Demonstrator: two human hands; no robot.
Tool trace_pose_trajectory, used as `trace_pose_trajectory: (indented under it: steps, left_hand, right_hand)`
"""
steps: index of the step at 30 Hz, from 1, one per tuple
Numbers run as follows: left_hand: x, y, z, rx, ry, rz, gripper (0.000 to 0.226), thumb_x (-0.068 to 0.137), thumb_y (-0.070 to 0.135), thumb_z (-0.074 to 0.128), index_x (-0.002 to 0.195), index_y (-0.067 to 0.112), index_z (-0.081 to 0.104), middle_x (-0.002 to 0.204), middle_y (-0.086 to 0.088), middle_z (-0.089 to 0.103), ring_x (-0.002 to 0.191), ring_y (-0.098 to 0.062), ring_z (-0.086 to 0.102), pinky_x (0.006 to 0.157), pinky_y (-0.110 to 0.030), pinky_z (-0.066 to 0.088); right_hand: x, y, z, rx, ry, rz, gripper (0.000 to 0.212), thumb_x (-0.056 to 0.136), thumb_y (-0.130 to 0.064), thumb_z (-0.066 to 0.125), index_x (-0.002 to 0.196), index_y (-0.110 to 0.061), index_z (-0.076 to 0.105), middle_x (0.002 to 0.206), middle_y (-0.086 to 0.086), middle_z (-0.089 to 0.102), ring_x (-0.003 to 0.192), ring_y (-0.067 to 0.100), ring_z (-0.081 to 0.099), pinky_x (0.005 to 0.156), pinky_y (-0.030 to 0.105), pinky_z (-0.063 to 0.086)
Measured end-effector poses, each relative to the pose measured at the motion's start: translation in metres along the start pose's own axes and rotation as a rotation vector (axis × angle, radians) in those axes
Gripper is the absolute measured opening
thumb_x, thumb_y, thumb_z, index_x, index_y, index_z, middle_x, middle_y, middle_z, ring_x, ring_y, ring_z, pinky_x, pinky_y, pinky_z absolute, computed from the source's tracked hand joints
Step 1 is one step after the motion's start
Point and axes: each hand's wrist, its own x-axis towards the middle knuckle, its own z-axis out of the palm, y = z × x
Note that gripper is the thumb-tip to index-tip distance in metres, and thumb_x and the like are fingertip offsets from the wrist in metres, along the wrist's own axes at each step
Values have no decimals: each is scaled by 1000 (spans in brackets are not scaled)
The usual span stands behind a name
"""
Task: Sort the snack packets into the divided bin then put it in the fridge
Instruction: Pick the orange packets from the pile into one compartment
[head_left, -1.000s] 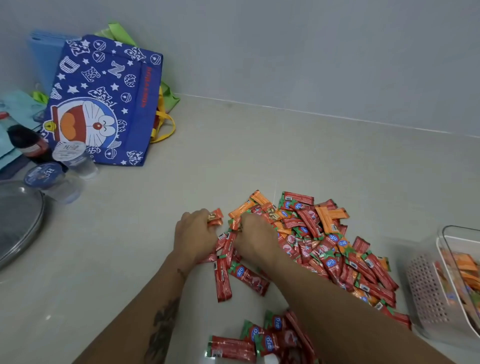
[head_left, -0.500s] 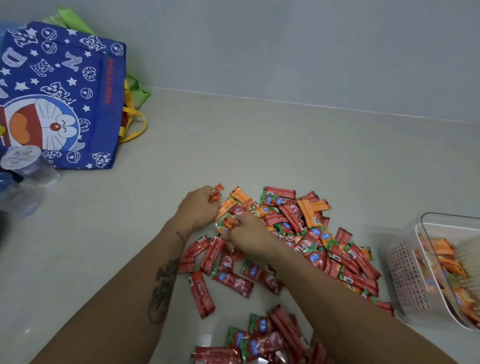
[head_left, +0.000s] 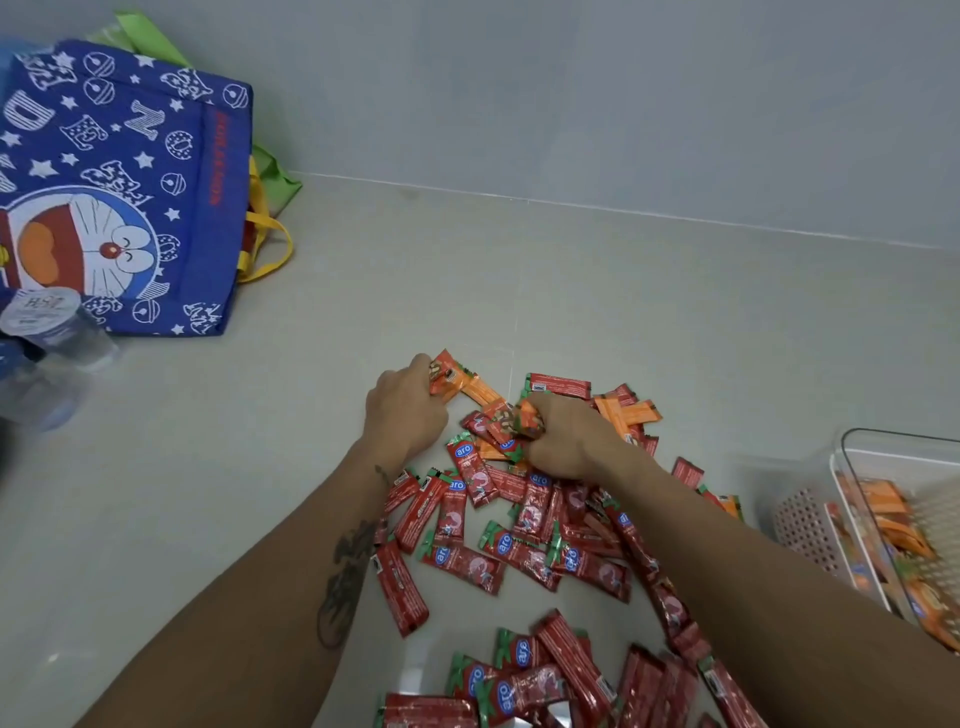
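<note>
A heap of red packets (head_left: 524, 551) and orange packets (head_left: 631, 413) lies spread on the pale counter. My left hand (head_left: 402, 410) grips orange packets (head_left: 449, 376) at the heap's far left edge. Close beside it, my right hand (head_left: 563, 436) is curled round a bunch of orange packets (head_left: 527, 418) over the middle of the heap. The clear divided bin (head_left: 852, 452) stands at the right edge, with orange packets (head_left: 888, 512) inside one compartment.
A blue cartoon tote bag (head_left: 119, 192) leans against the wall at the back left, with green bags behind it. Sealed water cups (head_left: 44, 317) sit in front of the bag. More red packets (head_left: 545, 680) lie near the front edge.
The view has shifted right and down. Both hands have gathered more orange packets out of the heap, and the red packets near my wrists are more spread out.
</note>
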Motion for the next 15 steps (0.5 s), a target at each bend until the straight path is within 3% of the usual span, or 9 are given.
trace_pose_trajectory:
  steps: [3,5,11,15]
  left_hand:
    - [8,13,-2,4,-36,98,13,91,13,50,102,18,45,90,-4,60,87,-29,55,76,-45,49]
    - [13,21,2,0,-75,131,16,91,12,51,103,19,43,92,-2,59,87,-28,56,76,-44,49]
    - [21,22,20,198,-268,243,46,88,23,58,132,26,48,123,-1,53,116,-27,49,100,-45,37]
    - [19,9,19,286,-269,257,49,86,23,60,132,27,45,122,-2,53,116,-28,47,98,-45,37]
  right_hand:
    - [1,-4,5,-165,-10,0,45,76,-29,68,118,-25,53,103,2,66,97,28,62,84,43,55]
    - [2,-5,10,-246,14,-16,47,76,-32,67,120,-26,52,102,1,66,96,28,63,85,45,56]
    - [-3,-1,24,-383,187,-136,28,80,-36,59,106,-25,56,93,2,66,91,29,63,70,34,51]
    - [-3,4,28,-333,256,-181,20,84,-39,58,97,-24,59,87,0,67,86,26,63,65,30,45]
